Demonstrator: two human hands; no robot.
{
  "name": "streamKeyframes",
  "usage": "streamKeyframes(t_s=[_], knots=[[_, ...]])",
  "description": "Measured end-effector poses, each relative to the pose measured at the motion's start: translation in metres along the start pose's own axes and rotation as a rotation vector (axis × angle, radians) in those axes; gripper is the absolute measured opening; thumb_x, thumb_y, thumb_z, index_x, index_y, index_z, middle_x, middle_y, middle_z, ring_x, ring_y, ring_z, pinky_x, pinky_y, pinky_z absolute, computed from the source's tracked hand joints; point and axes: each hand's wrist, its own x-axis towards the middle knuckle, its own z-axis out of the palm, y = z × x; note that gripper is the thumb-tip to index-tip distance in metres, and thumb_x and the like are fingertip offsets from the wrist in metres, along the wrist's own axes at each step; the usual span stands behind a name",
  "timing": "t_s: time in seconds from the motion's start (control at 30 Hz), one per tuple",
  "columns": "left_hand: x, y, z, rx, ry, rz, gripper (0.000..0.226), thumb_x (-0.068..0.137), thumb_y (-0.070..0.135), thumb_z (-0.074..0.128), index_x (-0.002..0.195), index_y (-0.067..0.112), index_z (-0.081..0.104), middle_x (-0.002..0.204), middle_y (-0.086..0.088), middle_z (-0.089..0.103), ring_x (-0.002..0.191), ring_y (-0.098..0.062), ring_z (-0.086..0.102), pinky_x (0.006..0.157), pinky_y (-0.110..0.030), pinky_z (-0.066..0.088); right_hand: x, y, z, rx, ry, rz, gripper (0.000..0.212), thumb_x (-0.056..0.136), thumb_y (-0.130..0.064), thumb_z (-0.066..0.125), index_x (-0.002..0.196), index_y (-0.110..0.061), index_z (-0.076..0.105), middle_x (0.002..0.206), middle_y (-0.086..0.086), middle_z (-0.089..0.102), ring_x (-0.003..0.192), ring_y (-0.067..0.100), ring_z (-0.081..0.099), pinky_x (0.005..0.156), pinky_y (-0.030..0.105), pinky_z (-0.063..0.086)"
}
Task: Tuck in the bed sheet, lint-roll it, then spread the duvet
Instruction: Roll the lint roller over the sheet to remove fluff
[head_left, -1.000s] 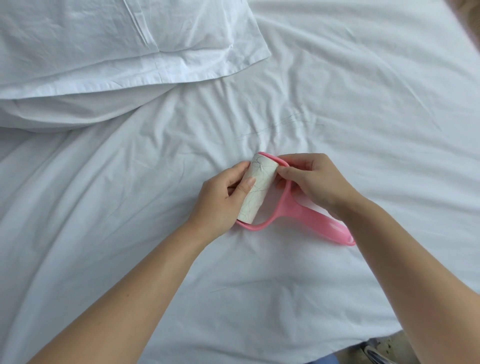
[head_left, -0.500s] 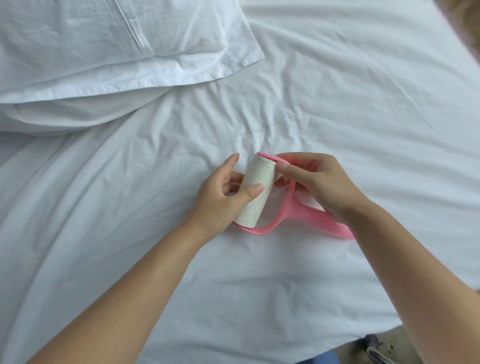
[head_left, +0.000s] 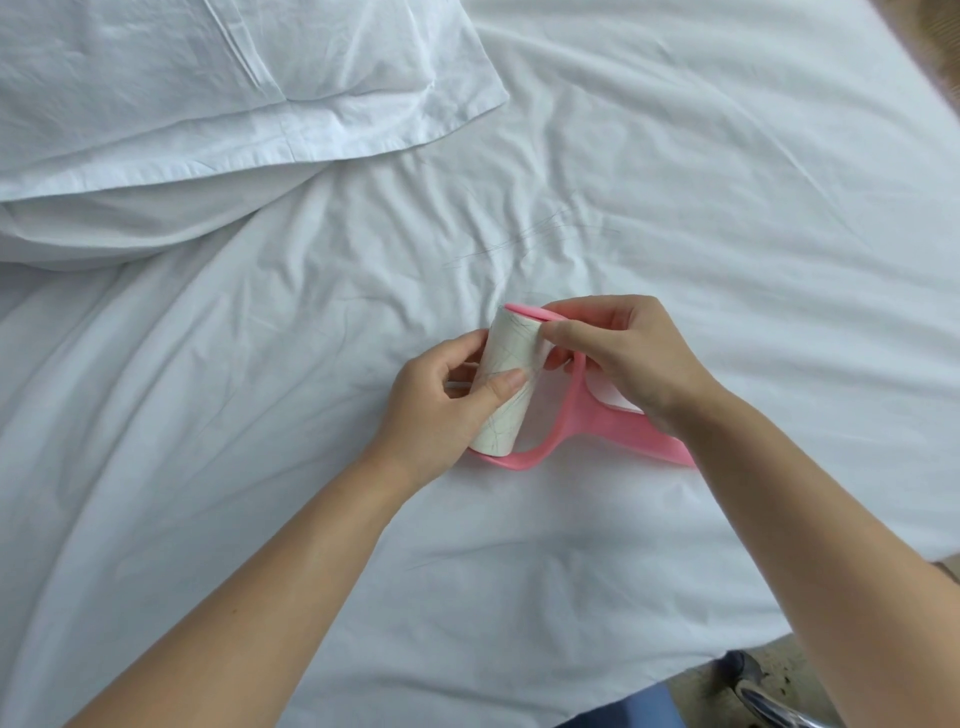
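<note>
A person's two bare hands hold a pink lint roller just above a wrinkled white sheet, near the middle of the view. The left hand curls round the white roll, thumb across its front. The right hand, at 3 o'clock from the roll, pinches the roll's upper edge beside the pink frame. Stacked white pillows lie at 11 o'clock.

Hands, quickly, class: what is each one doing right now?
Left hand: closed, holding the paper roll.
Right hand: closed, pinching the roll's edge by the pink frame.
</note>
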Motion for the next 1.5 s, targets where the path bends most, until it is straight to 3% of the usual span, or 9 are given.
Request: streamKeyframes(t_s=[0.17,0.33,0.43,0.53,0.7,0.87,1.13,1.4,1.5], knots=[[-0.003,-0.001,0.002,-0.03,-0.011,0.008,0.028,0.075,0.031,0.066,0.103,0.035,0.066,0.095,0.006,0.073,0.087,-0.005,0.066,0.079,-0.018,0.052,-0.001,0.005,0.001,-0.016,0.014,0.0,0.021,0.07,-0.01,0.061,0.084,-0.013,0.077,0.066,0.005,0.065,0.066,0.012,0.06,0.067,0.025,0.047],[-0.004,-0.001,0.002,-0.082,-0.033,0.002,0.028,0.077,0.029,0.065,0.105,0.033,0.067,0.102,0.004,0.073,0.097,-0.012,0.067,0.088,-0.028,0.053,-0.002,0.005,-0.004,0.019,-0.04,0.001,0.023,0.083,0.003,0.056,0.093,-0.006,0.075,0.073,0.01,0.064,0.071,0.015,0.059,0.072,0.029,0.044],[-0.004,-0.002,0.0,-0.158,-0.08,-0.012,0.036,0.08,0.026,0.061,0.116,0.024,0.064,0.107,-0.001,0.072,0.102,-0.013,0.066,0.089,-0.027,0.052,-0.002,0.006,-0.006,0.063,-0.071,0.002,0.018,0.084,-0.002,0.061,0.094,-0.007,0.075,0.076,0.011,0.065,0.072,0.016,0.059,0.075,0.031,0.044],[-0.003,-0.005,-0.001,-0.264,-0.126,-0.064,0.057,0.081,0.023,0.055,0.137,0.013,0.048,0.111,-0.005,0.069,0.103,-0.013,0.064,0.084,-0.023,0.051,-0.002,0.008,-0.008,0.075,-0.118,-0.008,0.022,0.077,-0.015,0.065,0.094,-0.011,0.077,0.081,0.011,0.067,0.074,0.017,0.06,0.078,0.033,0.045],[-0.003,-0.005,0.001,-0.382,-0.158,-0.067,0.042,0.085,0.02,0.046,0.124,0.01,0.056,0.109,-0.005,0.069,0.1,-0.014,0.064,0.085,-0.027,0.051,-0.001,0.011,-0.009,0.113,-0.137,-0.014,0.028,0.074,-0.018,0.065,0.098,-0.009,0.076,0.084,0.013,0.067,0.073,0.016,0.06,0.076,0.031,0.045],[-0.004,-0.001,0.002,-0.32,-0.183,-0.036,0.035,0.081,0.021,0.058,0.115,0.018,0.061,0.097,0.005,0.072,0.091,-0.009,0.066,0.076,-0.021,0.051,-0.002,0.011,-0.01,0.11,-0.146,-0.02,0.026,0.075,-0.019,0.065,0.097,-0.01,0.076,0.084,0.014,0.067,0.074,0.017,0.06,0.078,0.034,0.044],[-0.004,0.0,0.0,-0.265,-0.162,-0.011,0.04,0.081,0.019,0.06,0.12,0.016,0.061,0.103,0.005,0.072,0.097,-0.006,0.065,0.079,-0.018,0.05,-0.004,0.005,-0.004,0.072,-0.127,-0.053,0.016,0.087,-0.006,0.064,0.099,-0.005,0.073,0.072,0.002,0.067,0.069,0.013,0.059,0.07,0.023,0.046],[0.002,0.0,0.001,-0.164,-0.104,0.027,0.046,0.073,0.037,0.067,0.118,0.028,0.063,0.109,-0.002,0.071,0.103,-0.016,0.066,0.089,-0.029,0.054,0.003,0.001,-0.002,0.047,-0.088,-0.059,0.011,0.085,-0.008,0.066,0.093,-0.006,0.074,0.068,-0.001,0.067,0.064,0.012,0.059,0.064,0.019,0.047],[0.002,-0.002,0.004,-0.114,-0.073,0.028,0.042,0.077,0.035,0.066,0.117,0.028,0.063,0.107,0.0,0.071,0.101,-0.015,0.066,0.089,-0.034,0.054,0.005,0.001,0.0,0.046,-0.083,-0.062,0.009,0.084,-0.009,0.068,0.09,-0.008,0.074,0.07,0.002,0.066,0.063,0.012,0.057,0.062,0.018,0.047]])
